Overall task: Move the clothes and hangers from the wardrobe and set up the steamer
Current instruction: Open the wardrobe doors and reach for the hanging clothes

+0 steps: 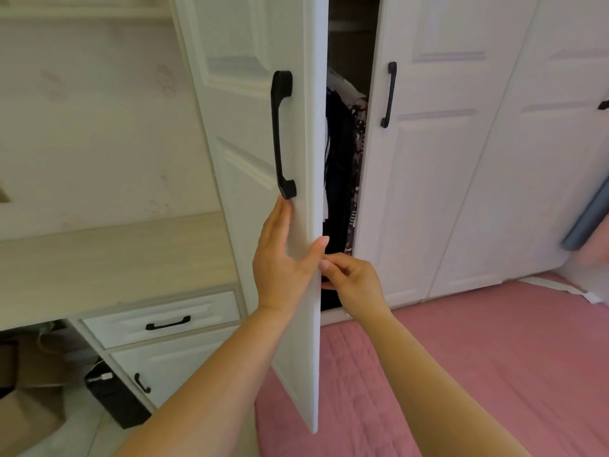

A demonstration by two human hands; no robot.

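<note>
Wardrobe door (250, 159): white, panelled, ajar.
Clothes (342, 153): dark, hanging inside the gap right of the door's edge.
Left hand (283, 258): flat on the door face below its black handle (281, 133), fingers straight, thumb across the edge.
Right hand (352, 278): fingers curled at the door's edge; actual grip cannot be told.

The wardrobe (428, 192) carries dark clothes (342, 153) hanging inside, seen through the gap beside its open door (244, 133). In front of it spreads a pink quilted cover (461, 374) (bed or floor mat, unclear), with a white strip (557, 286) lying at its far right edge. On the left is a pale wooden counter (115, 258); on the floor (99, 435) beneath it stand cardboard boxes (29, 374) and a black bin (113, 399).
</note>
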